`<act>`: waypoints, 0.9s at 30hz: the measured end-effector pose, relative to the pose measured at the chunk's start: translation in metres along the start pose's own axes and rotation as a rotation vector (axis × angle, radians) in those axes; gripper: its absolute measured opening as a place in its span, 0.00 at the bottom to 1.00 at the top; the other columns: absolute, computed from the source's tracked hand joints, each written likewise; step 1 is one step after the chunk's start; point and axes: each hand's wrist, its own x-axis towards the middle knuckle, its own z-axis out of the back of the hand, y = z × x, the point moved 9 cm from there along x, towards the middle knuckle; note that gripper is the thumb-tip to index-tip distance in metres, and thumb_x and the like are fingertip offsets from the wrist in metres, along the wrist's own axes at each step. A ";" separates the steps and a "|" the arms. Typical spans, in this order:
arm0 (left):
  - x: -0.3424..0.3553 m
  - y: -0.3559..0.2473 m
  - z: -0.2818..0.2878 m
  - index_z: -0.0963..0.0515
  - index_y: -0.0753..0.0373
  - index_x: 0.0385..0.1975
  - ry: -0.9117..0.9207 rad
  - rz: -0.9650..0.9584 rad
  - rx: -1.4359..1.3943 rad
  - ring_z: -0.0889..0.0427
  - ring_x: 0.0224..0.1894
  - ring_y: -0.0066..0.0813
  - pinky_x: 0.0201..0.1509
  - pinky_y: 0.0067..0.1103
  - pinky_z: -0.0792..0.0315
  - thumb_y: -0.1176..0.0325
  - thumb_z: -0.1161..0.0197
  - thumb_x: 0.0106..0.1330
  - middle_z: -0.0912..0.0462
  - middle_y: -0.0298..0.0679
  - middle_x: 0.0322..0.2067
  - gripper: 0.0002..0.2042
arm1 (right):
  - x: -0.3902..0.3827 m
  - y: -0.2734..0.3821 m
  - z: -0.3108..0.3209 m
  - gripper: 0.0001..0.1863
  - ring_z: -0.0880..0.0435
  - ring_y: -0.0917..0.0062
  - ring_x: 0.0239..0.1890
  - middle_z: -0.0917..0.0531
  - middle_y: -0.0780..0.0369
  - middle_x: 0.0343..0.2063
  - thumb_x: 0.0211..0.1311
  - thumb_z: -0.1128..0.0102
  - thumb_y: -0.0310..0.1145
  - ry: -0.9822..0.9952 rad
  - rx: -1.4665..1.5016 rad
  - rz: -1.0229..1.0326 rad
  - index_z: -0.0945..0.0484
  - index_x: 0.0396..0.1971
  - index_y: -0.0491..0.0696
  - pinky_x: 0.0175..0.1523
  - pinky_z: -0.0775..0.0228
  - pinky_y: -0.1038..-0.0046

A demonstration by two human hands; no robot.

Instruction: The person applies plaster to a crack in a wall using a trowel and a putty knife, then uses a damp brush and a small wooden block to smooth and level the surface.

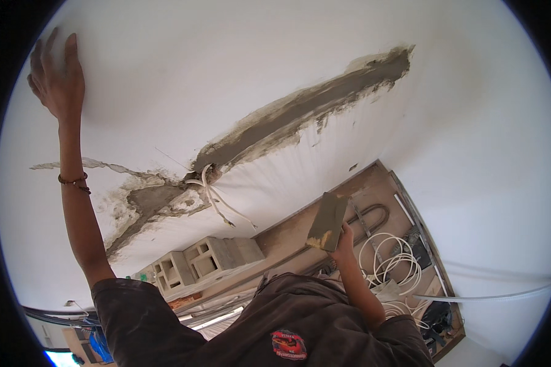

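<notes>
My left hand [60,78] is raised at the upper left, palm on the white wall [239,61] with fingers apart. At lower centre right, my right hand [341,243] grips a flat rectangular trowel [326,217] coated grey-green, with a tan smear near its lower end. A long strip of grey mortar [300,113] runs diagonally up the wall to the right. Left of it are a rough patched channel [150,205] and a thin crack. White cables [217,205] poke out of a hole between the two filled sections and hang down.
Below, along the wall's foot, grey hollow blocks [220,257] stand on the brown floor [364,183]. Coiled white cable [392,263], pipes and metal lengths lie to their right. A pale conduit [496,296] crosses at the right, and dark cables [52,315] and blue material [99,342] show at lower left.
</notes>
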 end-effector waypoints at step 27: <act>-0.162 0.340 0.218 0.36 0.45 0.62 0.171 -0.207 0.099 0.40 0.66 0.36 0.66 0.38 0.46 0.54 0.50 0.69 0.37 0.33 0.64 0.21 | -0.079 -0.272 -0.048 0.24 0.25 0.61 0.51 0.24 0.56 0.49 0.62 0.56 0.43 0.039 -0.128 0.094 0.31 0.53 0.43 0.57 0.35 0.57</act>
